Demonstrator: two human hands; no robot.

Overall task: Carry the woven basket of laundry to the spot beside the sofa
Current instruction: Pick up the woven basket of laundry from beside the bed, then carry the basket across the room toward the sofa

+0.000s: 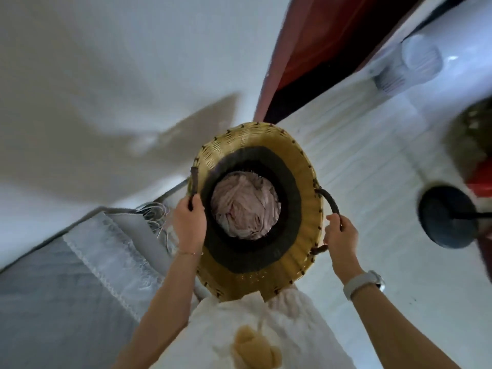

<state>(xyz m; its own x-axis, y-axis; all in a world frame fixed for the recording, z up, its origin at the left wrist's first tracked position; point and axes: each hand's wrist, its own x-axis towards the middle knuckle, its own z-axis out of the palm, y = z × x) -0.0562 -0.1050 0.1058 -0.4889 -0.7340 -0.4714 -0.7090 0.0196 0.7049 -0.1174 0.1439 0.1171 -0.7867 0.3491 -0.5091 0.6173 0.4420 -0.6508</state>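
I look straight down into a round woven basket [300, 182], tan with a dark band inside, held in front of my body above the floor. Crumpled pale pink laundry [246, 205] lies at its bottom. My left hand [189, 222] is closed on the dark left handle [194, 186]. My right hand [340, 235], with a white watch on the wrist, grips the dark right handle [330, 202]. The frame is motion-blurred.
A grey quilted cushion with a white fringed throw [106, 251] lies at lower left beside a white wall [106, 75]. A red-brown curtain or door [319, 49] stands beyond the basket. A black round stand base [447, 217] sits on the pale floor [372, 161] at right.
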